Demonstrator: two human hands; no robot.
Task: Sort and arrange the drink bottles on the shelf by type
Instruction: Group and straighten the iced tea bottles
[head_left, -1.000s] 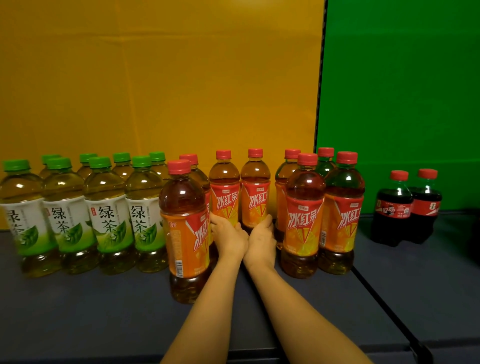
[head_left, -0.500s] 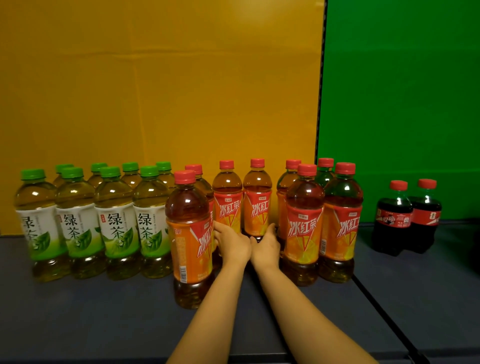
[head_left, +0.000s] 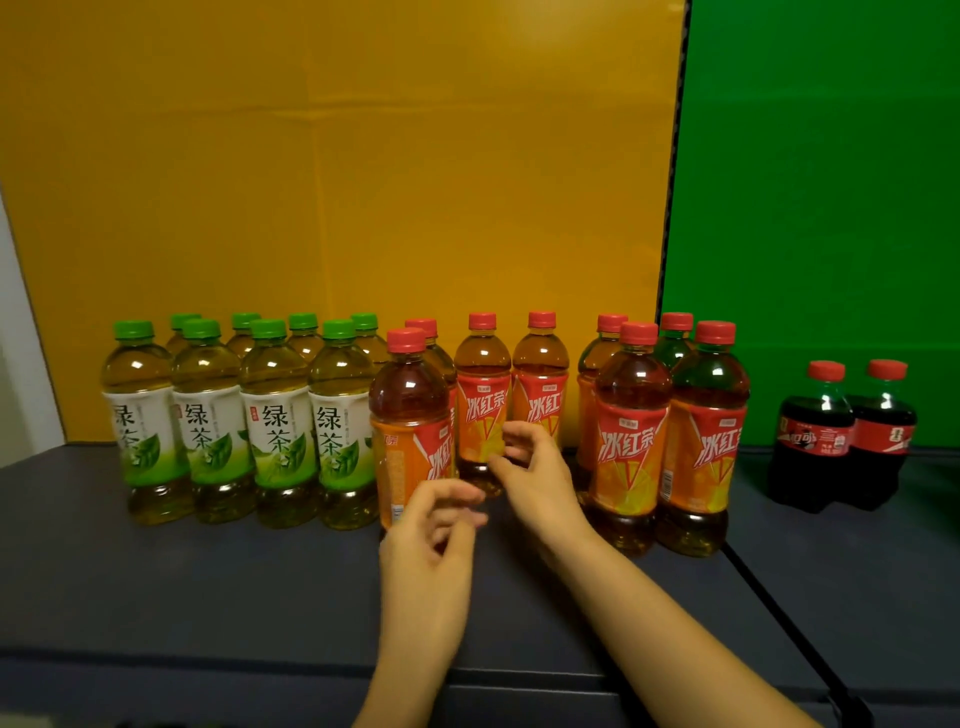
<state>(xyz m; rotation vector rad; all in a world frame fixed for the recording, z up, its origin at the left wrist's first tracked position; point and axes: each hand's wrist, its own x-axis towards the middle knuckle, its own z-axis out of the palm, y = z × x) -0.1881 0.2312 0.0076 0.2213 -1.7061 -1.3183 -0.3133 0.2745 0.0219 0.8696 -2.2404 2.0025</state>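
Right now the iced tea bottles (head_left: 631, 441) stand mid-shelf in a loose red-capped cluster. Every one is upright, long axis vertical, cap up, and most labels face me. One front bottle (head_left: 410, 431) stands alone at the cluster's left with its label swung partly sideways, and beside it a gap opens in front of the two back-row bottles. My left hand (head_left: 434, 545) hangs just in front of that bottle and my right hand (head_left: 535, 467) sits in the gap, both with fingers loosely curled and nothing in them. I judge they are placed there to fill or square up that gap. Left of the cluster the green tea bottles (head_left: 275, 415) are packed tight in two rows, and well apart to the right two cola bottles (head_left: 815, 436) stand together on the dark shelf (head_left: 208, 582).
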